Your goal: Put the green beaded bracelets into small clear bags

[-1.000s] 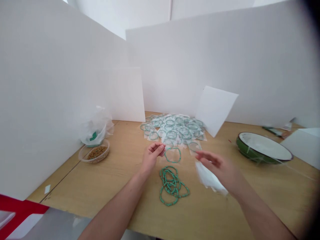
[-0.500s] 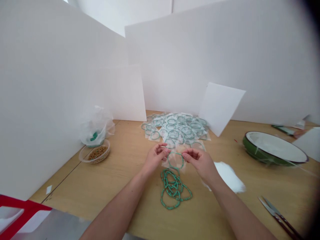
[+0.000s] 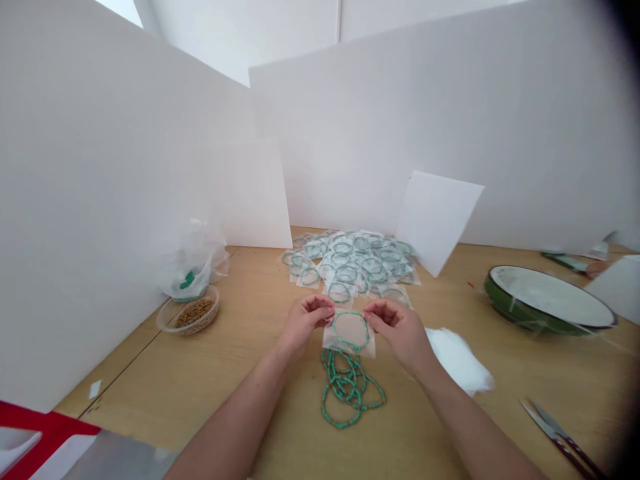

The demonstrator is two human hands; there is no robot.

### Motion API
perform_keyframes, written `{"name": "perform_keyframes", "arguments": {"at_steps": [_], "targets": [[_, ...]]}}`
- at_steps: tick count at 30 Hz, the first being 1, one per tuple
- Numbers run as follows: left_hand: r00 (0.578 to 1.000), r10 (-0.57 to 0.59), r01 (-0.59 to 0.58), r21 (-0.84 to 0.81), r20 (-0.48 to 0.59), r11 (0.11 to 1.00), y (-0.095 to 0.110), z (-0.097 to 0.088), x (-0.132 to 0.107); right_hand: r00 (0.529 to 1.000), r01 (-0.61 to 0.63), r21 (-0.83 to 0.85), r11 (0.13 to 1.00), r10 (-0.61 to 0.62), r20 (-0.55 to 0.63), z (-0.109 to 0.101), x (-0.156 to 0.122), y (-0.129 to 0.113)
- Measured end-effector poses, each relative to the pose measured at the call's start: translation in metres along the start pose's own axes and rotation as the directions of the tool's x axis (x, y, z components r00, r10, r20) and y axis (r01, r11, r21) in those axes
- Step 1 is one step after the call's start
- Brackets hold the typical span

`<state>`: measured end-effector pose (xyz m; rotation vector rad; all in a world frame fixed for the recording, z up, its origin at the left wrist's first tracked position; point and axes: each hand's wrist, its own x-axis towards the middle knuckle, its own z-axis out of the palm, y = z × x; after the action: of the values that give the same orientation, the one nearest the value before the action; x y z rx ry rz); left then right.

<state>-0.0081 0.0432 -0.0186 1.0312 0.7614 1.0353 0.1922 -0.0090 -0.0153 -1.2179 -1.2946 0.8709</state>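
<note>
A small clear plastic bag [image 3: 329,342] with a green beaded bracelet [image 3: 367,331] showing in it is stretched between my hands. My left hand [image 3: 307,319] pinches its upper left corner, thumb against fingers. At the upper right corner, my right hand [image 3: 395,328] pinches in the same way. Just below the bag, towards me, lies a loose tangle of green beaded bracelets [image 3: 341,423]. Beyond my hands spreads a heap of bagged bracelets [image 3: 345,249], several of them overlapping.
On the left stand a bowl of brown beads [image 3: 194,315] and a plastic bag with green beads [image 3: 189,279]. To the right are a stack of clear-white bags [image 3: 460,360], scissors [image 3: 557,433] and a green-sided basin [image 3: 545,293]. White boards [image 3: 440,217] rise behind.
The bag with the bracelet has come slightly towards me and now hangs flatter and clearer between my hands. My left fingers have closed onto its corner. The view has tilted a little upward.
</note>
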Motion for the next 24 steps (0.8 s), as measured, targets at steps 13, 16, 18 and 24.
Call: {"name": "perform_keyframes", "arguments": {"at_steps": [13, 16, 18, 24], "targets": [[0.998, -0.024, 0.033, -0.171, 0.053, 0.985, 0.007, 0.003, -0.004, 0.998, 0.053, 0.061, 0.997, -0.052, -0.029, 0.002, 0.000, -0.007], [0.997, 0.003, 0.010, -0.172, 0.077, 0.985, 0.008, 0.003, -0.005, 0.998, 0.054, 0.090, 0.994, -0.052, -0.030, 0.003, 0.000, -0.007], [0.996, 0.019, -0.004, -0.162, 0.087, 0.987, 0.008, 0.002, -0.005, 0.998, 0.053, 0.109, 0.993, -0.050, -0.029, 0.003, 0.000, -0.007], [0.994, 0.013, 0.001, -0.131, 0.105, 0.991, 0.011, 0.000, -0.005, 0.999, 0.030, 0.106, 0.994, -0.028, -0.018, 0.000, -0.002, -0.011]]}}
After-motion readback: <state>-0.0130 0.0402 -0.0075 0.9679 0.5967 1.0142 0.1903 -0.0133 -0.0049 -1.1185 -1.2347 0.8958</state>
